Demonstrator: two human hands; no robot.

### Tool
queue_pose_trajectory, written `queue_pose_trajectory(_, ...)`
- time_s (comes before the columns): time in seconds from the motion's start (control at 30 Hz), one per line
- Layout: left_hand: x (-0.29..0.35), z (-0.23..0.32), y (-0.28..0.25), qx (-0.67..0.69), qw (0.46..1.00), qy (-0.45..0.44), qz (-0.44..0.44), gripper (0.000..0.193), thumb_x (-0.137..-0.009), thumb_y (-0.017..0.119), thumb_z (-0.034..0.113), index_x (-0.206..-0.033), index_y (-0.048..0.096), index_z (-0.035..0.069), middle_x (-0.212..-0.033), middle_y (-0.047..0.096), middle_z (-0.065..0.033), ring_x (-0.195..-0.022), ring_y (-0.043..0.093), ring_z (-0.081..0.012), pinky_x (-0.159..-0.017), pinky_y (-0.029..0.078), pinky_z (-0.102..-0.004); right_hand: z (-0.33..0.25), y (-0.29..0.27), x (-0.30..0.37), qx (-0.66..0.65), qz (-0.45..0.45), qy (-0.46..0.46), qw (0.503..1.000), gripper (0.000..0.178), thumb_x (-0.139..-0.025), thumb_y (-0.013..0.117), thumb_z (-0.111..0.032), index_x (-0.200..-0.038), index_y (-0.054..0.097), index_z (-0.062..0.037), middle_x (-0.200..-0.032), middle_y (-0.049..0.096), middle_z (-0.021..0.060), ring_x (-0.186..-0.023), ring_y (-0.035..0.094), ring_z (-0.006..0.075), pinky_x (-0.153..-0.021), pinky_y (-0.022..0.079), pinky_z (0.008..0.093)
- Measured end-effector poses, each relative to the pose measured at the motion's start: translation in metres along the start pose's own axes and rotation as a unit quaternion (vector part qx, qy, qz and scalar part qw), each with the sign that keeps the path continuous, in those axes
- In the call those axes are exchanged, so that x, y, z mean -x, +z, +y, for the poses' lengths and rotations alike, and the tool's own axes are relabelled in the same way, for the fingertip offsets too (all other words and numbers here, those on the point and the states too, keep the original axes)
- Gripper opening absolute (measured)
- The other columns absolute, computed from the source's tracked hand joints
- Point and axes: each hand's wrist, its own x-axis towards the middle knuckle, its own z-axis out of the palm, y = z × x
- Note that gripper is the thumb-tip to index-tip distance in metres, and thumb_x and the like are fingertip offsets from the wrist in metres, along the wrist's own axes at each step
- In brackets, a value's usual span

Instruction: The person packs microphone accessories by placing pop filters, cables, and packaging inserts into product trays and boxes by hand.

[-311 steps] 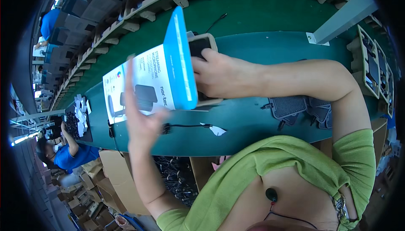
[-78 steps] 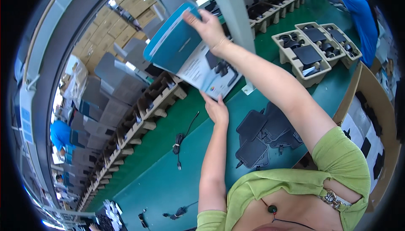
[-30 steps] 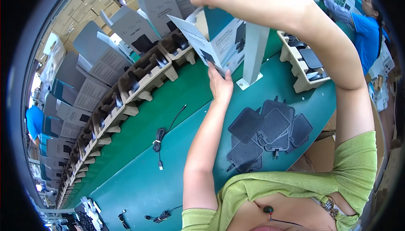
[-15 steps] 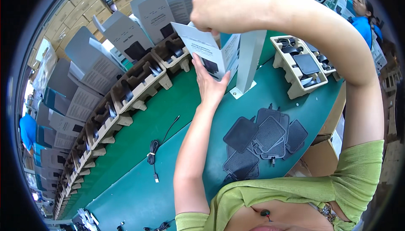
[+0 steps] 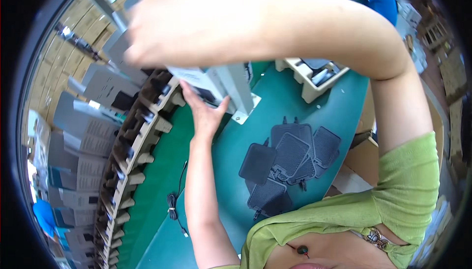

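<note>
My left hand (image 5: 204, 114) is closed on the lower part of a white carton box (image 5: 199, 78), with fingers along its near side and the thumb toward the post. A dark printed picture shows on the box's face. Above the box, my right hand (image 5: 157, 30) is bent over at the wrist and blurred by motion. Its fingers are hidden, and the hand and forearm cover the box's top. Nearer to me lies a pile of dark, flat mesh pads (image 5: 292, 156) on the green table.
A grey metal post (image 5: 233, 89) stands right beside the box. To the left runs a row of pulp trays (image 5: 130, 163) with open boxes (image 5: 83, 126) behind. Another filled pulp tray (image 5: 309, 89) sits at the back right. A tied cable (image 5: 172, 207) lies left of my left forearm.
My right hand has swung left and slightly down, now hiding the box's top. My left hand stays on the box. The whole view has shifted, moving the table's things leftward.
</note>
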Motion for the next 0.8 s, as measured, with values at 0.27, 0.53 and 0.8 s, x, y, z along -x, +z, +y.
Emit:
queue_pose_trajectory(0.27, -0.037, 0.025, 0.031, 0.042, 0.997, -0.069, -0.017, 0.078, -0.075, 0.066, 0.007, -0.138, 0.019, 0.006, -0.135, 0.035, -0.0158, -0.125, 0.035, -0.0291, -0.101, 0.033, -0.0372, -0.024, -0.015, 0.117, -0.132, 0.155, 0.057, 0.977, 0.014, -0.067, 0.065, -0.014, -0.08, 0.06, -0.0097, -0.069, 0.053, 0.0012, -0.064, 0.055, 0.0193, -0.05, 0.044, 0.0298)
queue_pose_trajectory(0.53, 0.041, -0.002, -0.005, 0.027, 0.977, -0.133, -0.165, 0.053, -0.089, 0.053, 0.016, -0.135, 0.03, 0.005, -0.131, 0.042, -0.0194, -0.123, 0.041, -0.0281, -0.099, 0.036, -0.0362, -0.075, 0.051, 0.201, -0.365, -0.109, 0.108, 0.919, 0.016, -0.074, 0.063, -0.023, -0.078, 0.058, -0.0085, -0.07, 0.056, 0.0042, -0.075, 0.058, 0.0211, -0.06, 0.049, 0.0328)
queue_pose_trajectory(0.8, 0.165, 0.097, -0.049, -0.179, 0.926, -0.058, -0.328, 0.107, -0.061, 0.074, 0.045, -0.135, 0.018, -0.008, -0.137, 0.026, -0.028, -0.132, 0.019, -0.0369, -0.107, 0.016, -0.0474, -0.169, 0.106, 0.169, -0.487, -0.084, 0.055, 0.868, 0.056, -0.063, 0.07, -0.034, -0.108, 0.056, -0.0034, -0.105, 0.056, 0.0075, -0.094, 0.055, 0.0232, -0.072, 0.049, 0.0336)
